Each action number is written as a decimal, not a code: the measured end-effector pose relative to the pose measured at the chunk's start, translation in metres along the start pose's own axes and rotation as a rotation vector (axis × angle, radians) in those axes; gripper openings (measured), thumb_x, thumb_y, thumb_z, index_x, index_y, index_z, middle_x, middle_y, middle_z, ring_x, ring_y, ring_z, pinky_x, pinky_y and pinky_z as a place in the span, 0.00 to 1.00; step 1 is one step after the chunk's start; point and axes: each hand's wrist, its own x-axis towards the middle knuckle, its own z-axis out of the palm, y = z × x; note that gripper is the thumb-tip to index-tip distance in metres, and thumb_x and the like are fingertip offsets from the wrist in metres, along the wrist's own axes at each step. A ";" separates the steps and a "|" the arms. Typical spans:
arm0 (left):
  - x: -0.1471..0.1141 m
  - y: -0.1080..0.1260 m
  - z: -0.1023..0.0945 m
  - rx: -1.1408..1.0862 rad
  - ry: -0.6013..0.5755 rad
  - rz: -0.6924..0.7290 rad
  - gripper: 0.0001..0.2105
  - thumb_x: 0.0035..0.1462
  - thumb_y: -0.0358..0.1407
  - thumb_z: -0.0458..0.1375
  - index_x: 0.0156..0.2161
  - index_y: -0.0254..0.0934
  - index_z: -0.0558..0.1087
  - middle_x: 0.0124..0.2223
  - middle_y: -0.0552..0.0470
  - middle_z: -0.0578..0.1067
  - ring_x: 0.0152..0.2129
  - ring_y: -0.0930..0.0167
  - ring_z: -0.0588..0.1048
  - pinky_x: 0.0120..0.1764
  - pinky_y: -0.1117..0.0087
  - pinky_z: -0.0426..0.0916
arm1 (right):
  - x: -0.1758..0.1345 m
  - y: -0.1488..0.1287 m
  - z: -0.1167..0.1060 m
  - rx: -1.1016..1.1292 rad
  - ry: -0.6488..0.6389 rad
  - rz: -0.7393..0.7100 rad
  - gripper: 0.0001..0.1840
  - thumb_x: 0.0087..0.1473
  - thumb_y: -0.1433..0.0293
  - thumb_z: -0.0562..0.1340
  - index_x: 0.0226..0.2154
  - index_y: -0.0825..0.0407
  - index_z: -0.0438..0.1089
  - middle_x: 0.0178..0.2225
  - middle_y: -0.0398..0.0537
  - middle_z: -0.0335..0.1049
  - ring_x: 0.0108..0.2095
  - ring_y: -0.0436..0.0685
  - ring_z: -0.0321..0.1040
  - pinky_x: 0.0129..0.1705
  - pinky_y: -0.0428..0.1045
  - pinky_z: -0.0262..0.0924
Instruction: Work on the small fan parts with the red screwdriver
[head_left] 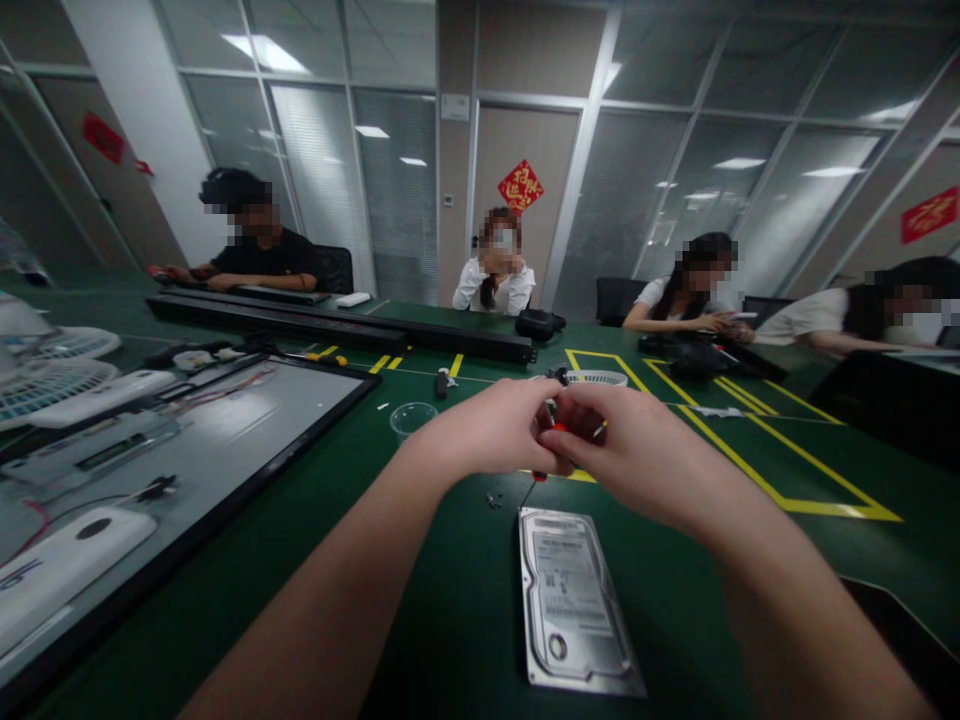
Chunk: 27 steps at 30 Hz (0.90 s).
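Note:
My left hand (514, 428) and my right hand (630, 435) meet in front of me, fingers closed around a red and black screwdriver (538, 476). Most of its handle is hidden by the fingers. Its thin shaft slants down to the upper left corner of a silver hard drive (574, 600), which lies label up on the green table. A small yellowish tip shows inside my right hand; what it belongs to is hidden. Several tiny screws (493, 500) lie just left of the drive. Behind my left wrist stands a clear plastic cup (412, 418).
At left lies a large display panel (300, 400) with boards and wires, beside white fans (60, 375). Long black bars (337, 325) cross the table's far side. A white basket (598, 379) stands beyond my hands. Several people sit opposite. A dark object (900, 640) is at lower right.

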 end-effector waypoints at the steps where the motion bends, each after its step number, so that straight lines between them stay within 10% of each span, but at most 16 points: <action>1: 0.000 0.001 -0.001 0.012 -0.001 0.008 0.24 0.45 0.31 0.67 0.51 0.37 0.74 0.46 0.48 0.81 0.38 0.66 0.78 0.38 0.68 0.71 | 0.000 0.001 0.000 0.017 -0.007 -0.017 0.05 0.59 0.72 0.63 0.36 0.49 0.76 0.35 0.45 0.79 0.35 0.56 0.74 0.35 0.49 0.60; 27: 0.002 -0.002 0.002 0.014 0.015 0.011 0.24 0.46 0.32 0.67 0.51 0.36 0.74 0.45 0.47 0.81 0.38 0.65 0.79 0.40 0.66 0.72 | 0.000 -0.001 0.001 -0.021 -0.011 0.031 0.03 0.59 0.68 0.64 0.35 0.48 0.75 0.31 0.44 0.77 0.31 0.56 0.72 0.31 0.50 0.57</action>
